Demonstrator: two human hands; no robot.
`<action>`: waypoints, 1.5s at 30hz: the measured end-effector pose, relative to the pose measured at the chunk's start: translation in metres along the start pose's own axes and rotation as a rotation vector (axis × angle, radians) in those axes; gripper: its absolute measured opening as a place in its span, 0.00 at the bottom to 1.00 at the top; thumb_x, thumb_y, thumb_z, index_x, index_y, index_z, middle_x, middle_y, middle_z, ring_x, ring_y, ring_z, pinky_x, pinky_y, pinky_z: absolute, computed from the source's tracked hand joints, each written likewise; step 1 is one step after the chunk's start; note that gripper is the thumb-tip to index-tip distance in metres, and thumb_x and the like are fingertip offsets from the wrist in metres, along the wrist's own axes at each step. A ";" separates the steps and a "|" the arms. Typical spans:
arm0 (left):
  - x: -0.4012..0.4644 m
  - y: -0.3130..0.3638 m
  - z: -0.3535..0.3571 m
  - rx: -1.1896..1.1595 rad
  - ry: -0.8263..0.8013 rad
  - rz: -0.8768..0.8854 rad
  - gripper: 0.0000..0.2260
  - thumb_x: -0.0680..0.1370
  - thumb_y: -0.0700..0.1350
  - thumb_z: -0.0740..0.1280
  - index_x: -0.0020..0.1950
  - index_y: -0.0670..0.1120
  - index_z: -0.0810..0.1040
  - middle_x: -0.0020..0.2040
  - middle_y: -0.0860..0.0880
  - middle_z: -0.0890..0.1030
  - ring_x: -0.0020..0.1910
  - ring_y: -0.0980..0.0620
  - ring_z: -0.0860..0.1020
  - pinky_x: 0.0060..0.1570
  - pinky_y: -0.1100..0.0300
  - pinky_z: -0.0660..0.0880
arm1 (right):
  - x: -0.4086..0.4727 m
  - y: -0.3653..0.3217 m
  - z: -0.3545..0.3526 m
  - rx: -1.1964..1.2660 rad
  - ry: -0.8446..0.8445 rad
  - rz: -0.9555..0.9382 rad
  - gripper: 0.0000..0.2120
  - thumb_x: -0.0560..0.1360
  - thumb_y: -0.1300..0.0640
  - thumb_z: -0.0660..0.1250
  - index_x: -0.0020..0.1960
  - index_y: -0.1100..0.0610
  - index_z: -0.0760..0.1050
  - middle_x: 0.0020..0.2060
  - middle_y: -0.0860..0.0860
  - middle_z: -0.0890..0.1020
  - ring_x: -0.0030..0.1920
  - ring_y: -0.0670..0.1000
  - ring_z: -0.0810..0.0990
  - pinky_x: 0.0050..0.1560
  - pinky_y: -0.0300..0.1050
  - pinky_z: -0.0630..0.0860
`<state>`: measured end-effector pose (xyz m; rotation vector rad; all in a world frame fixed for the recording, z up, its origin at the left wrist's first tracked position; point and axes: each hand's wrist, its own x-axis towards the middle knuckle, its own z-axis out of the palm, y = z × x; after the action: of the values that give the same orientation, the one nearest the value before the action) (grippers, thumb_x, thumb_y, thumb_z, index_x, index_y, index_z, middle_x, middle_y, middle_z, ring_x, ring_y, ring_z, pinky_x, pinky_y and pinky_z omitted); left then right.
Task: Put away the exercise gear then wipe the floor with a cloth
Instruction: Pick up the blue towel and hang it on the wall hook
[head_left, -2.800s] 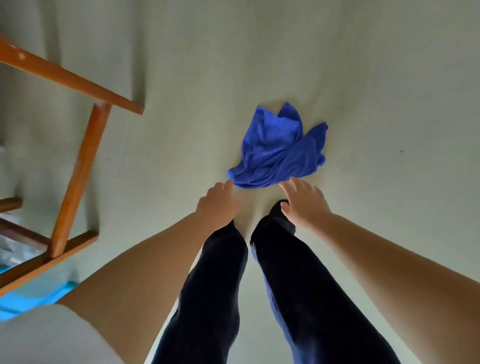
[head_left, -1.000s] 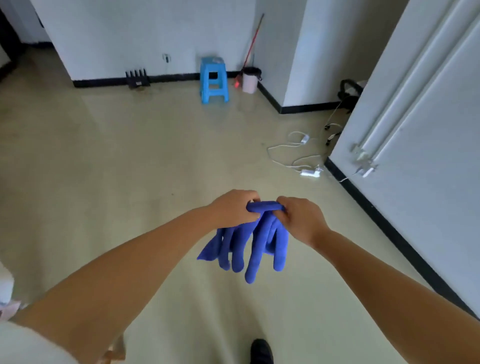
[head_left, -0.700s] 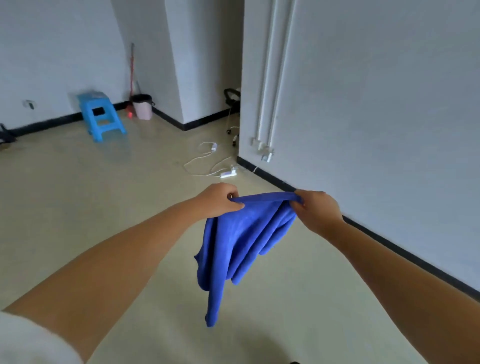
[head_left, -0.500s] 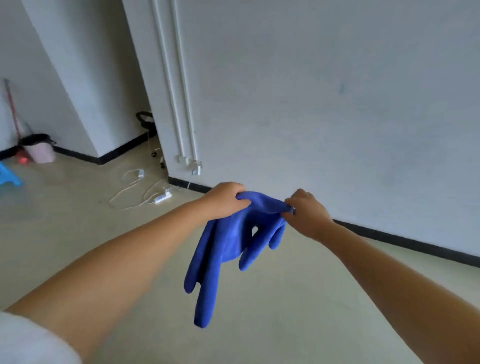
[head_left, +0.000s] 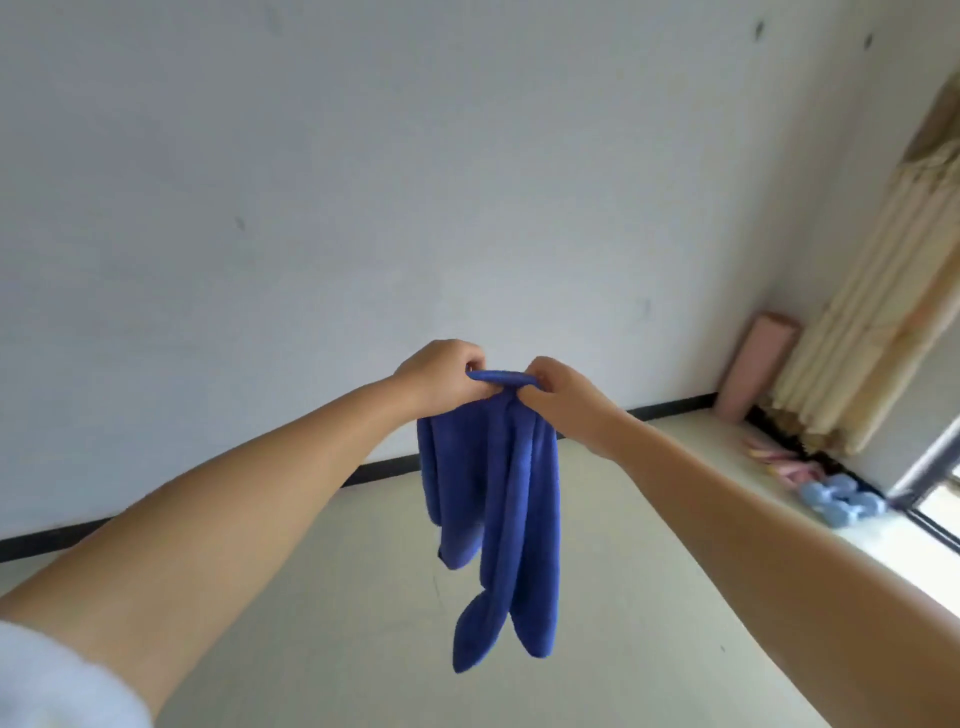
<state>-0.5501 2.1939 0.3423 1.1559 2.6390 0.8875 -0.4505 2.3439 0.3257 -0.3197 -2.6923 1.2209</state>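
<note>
A blue cloth (head_left: 498, 499) hangs in long folds in front of me, well above the pale floor (head_left: 649, 597). My left hand (head_left: 441, 376) grips its top edge on the left, and my right hand (head_left: 561, 397) pinches the same edge just to the right, the two hands close together. At the far right, against the wall, a rolled pink exercise mat (head_left: 753, 371) stands upright in the corner. Light blue dumbbells (head_left: 841, 501) lie on the floor near it, with a pink and yellow item (head_left: 779, 460) behind them.
A white wall (head_left: 363, 208) with a black skirting board fills the view ahead. A cream curtain (head_left: 883, 291) hangs at the right beside a window frame (head_left: 930, 483). Bare floor stretches below the cloth.
I picked the cloth up from the floor with both hands and stood. My view has swung to the right along the wall, and my hands have drawn closer together on the cloth's top edge.
</note>
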 end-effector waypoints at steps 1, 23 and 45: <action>0.020 0.015 0.014 0.000 -0.019 0.023 0.16 0.75 0.50 0.68 0.32 0.47 0.67 0.31 0.53 0.69 0.31 0.53 0.66 0.35 0.59 0.62 | 0.001 0.016 -0.026 -0.032 0.022 0.018 0.09 0.75 0.60 0.58 0.37 0.52 0.65 0.33 0.48 0.70 0.33 0.48 0.67 0.33 0.41 0.63; 0.487 0.320 0.230 -0.326 -0.402 0.393 0.13 0.80 0.43 0.62 0.35 0.46 0.73 0.33 0.51 0.74 0.32 0.55 0.72 0.33 0.65 0.70 | 0.130 0.324 -0.456 -0.466 0.347 0.324 0.09 0.74 0.56 0.66 0.38 0.58 0.70 0.30 0.48 0.69 0.31 0.48 0.66 0.32 0.41 0.62; 0.949 0.451 0.341 -0.228 -0.061 0.307 0.15 0.80 0.47 0.62 0.34 0.45 0.73 0.33 0.51 0.74 0.33 0.54 0.72 0.37 0.63 0.68 | 0.483 0.572 -0.809 -0.024 0.199 0.137 0.13 0.72 0.44 0.70 0.44 0.54 0.83 0.46 0.56 0.85 0.46 0.56 0.83 0.54 0.53 0.78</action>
<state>-0.8139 3.2637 0.4246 1.5205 2.2743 1.1471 -0.6511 3.4204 0.4505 -0.6042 -2.5510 1.1257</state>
